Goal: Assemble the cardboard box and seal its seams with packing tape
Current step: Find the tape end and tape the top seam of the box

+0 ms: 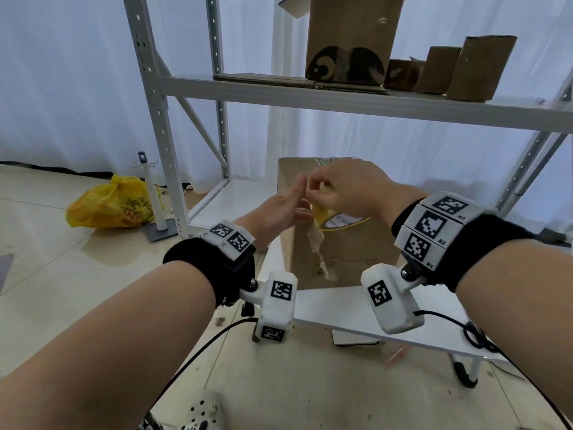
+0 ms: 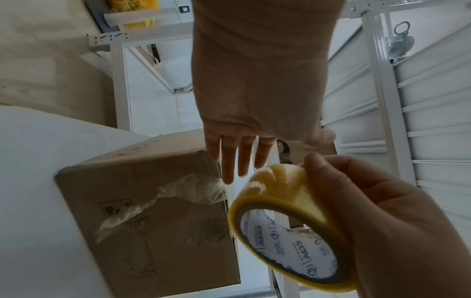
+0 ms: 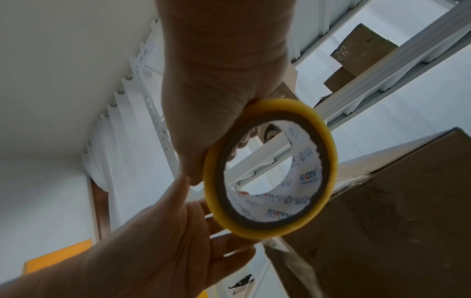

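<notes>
In the head view you have one assembled cardboard box at centre frame, standing on a low white platform, and one roll of yellow packing tape held in front of its upper face. Your right hand grasps that roll with curled fingers, while your left hand is flat, fingers straight, edge-on and just to the left of the roll. One crumpled strip of clear tape runs down the box face below the roll. On the shelf across the upper frame I count five upright cardboard boxes and some flattened sheets; one yellow bag lies on the floor at left. In the left wrist view, your left hand fills the upper centre with four straight fingers pointing down, holding nothing; the single roll sits at lower right in your right hand, thumb over its rim, and the box lies at lower left with the wrinkled strip across it. In the right wrist view, your right hand grips the roll at centre; your open left palm lies at lower left beside it, and the box fills the lower right behind the roll.
</notes>
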